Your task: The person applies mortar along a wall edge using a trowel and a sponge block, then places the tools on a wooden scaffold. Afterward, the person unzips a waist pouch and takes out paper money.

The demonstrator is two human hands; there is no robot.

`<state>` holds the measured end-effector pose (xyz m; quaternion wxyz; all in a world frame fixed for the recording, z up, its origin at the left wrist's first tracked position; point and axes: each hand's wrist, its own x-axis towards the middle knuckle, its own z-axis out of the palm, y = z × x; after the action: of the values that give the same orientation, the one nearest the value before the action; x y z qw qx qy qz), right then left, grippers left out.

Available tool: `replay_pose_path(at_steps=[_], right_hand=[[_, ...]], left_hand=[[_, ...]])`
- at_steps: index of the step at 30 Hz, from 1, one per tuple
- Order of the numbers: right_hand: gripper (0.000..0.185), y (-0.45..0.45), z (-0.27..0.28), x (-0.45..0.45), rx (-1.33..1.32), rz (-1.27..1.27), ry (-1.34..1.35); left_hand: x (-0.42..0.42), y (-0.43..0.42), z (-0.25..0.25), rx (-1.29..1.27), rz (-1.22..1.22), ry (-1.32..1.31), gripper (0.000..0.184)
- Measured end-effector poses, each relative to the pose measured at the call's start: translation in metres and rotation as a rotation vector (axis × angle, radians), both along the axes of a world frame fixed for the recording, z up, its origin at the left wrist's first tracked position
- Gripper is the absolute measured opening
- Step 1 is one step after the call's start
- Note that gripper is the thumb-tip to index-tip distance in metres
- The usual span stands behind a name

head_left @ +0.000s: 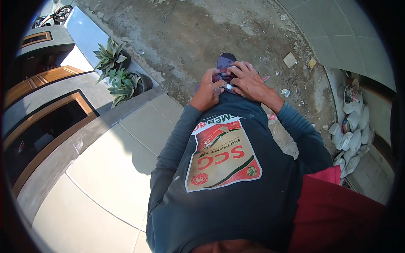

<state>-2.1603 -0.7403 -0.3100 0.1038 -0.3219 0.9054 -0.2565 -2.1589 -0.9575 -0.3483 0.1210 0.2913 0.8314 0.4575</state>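
Both hands meet in front of the waist, just below the hem of the dark shirt (pixel 274 168) with its printed panel. My left hand (pixel 209 89) has its fingers bent and closed round dark purplish cloth (pixel 221 76). Curled over the same cloth from the other side is my right hand (pixel 249 82), its fingers pressed close together. A small white item (pixel 229 87) shows between the two hands; what it is cannot be made out. Beyond the fingers, a dark shoe or cloth-covered part (pixel 226 60) rests above the ground.
Potted plants (pixel 122 86) stand by a low wall at the left, beside pale floor tiles (pixel 114 168). Rubble lies on the rough ground (pixel 177 38). White sacks (pixel 353 126) are piled at the right, and a motorcycle (pixel 59 16) is at the upper left.
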Motion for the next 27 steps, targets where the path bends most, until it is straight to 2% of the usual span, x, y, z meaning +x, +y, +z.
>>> replay_pose_path(at_steps=[5,9,12,17,23,27], right_hand=[[0.015,-0.003,-0.018,0.001,0.099,0.049,0.089],[0.017,0.003,-0.018,-0.002,0.085,0.059,0.061],[0.021,0.013,-0.009,-0.009,0.015,0.079,-0.048],[0.034,0.015,-0.014,-0.017,0.131,0.147,-0.04],[0.027,0.021,-0.037,-0.011,0.01,0.177,0.142],[0.02,0.014,-0.039,-0.008,-0.081,0.113,0.131]], left_hand=[[0.001,0.001,0.003,0.022,-0.003,-0.077,0.021],[-0.001,0.003,0.002,0.035,0.013,-0.081,0.021],[-0.003,0.007,0.002,0.031,0.029,-0.08,0.02],[-0.007,0.013,0.001,0.041,0.03,-0.096,0.02],[-0.005,0.014,-0.001,0.067,0.037,-0.119,0.022],[-0.004,0.01,-0.002,0.079,0.062,-0.132,0.026]])
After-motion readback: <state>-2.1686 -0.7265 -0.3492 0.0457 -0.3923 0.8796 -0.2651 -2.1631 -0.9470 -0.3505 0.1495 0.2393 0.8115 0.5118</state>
